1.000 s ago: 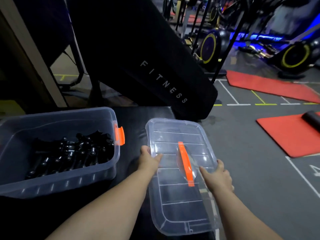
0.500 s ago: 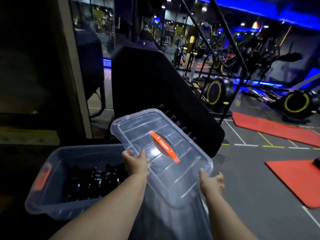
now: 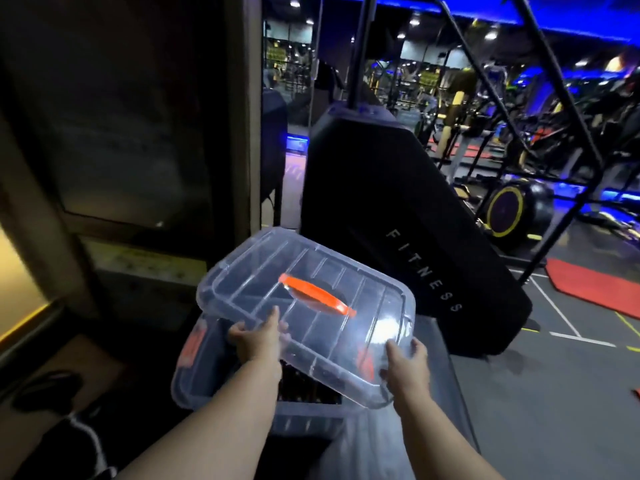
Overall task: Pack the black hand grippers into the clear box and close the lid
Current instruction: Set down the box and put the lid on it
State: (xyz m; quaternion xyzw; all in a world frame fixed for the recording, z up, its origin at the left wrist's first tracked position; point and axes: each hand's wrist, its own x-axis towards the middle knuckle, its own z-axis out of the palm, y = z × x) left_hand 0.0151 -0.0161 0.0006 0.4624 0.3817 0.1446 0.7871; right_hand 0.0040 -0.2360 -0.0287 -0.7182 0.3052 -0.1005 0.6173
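Observation:
I hold the clear lid [image 3: 346, 327] with its orange handle [image 3: 317, 294] tilted above the clear box [image 3: 188, 386]. My left hand [image 3: 256, 337] grips the lid's near left edge. My right hand [image 3: 405, 368] grips its near right corner. The lid covers most of the box. Black hand grippers [image 3: 304, 389] show dimly inside the box, below the lid. An orange latch [image 3: 190, 341] is on the box's left end.
The box sits on a dark bench. A black pad marked FITNESS [image 3: 398, 237] leans just behind it. A pillar and dark wall panel [image 3: 138, 133] are at the left. Red floor mats [image 3: 595, 289] and exercise bikes [image 3: 512, 209] stand at the right.
Both hands lifted the lid off the bench and carried it leftward over the box. The view swung left and up.

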